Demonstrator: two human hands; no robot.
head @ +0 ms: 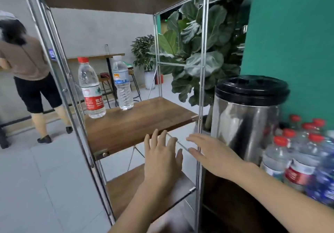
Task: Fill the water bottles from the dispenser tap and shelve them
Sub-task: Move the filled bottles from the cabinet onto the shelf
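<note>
Two filled bottles stand upright on the middle wooden shelf [137, 124]: a red-capped, red-labelled bottle [91, 88] at the left and a white-capped, blue-labelled bottle [122, 83] behind it to the right. My left hand [161, 157] hovers below the shelf's front edge, fingers straight and empty. Beside it, my right hand [215, 156] is flat and empty, reaching left past the rack's front right post. The steel dispenser [247, 122] with a black lid stands at the right; its tap is not visible. Several red-capped bottles [296, 153] cluster right of it.
The metal rack [200, 88] has a lower shelf [126, 191] under my left hand and an upper shelf overhead. A large-leaved plant [195, 52] stands behind the rack. Another person [30, 73] stands at far left. A teal wall [292, 34] closes the right side.
</note>
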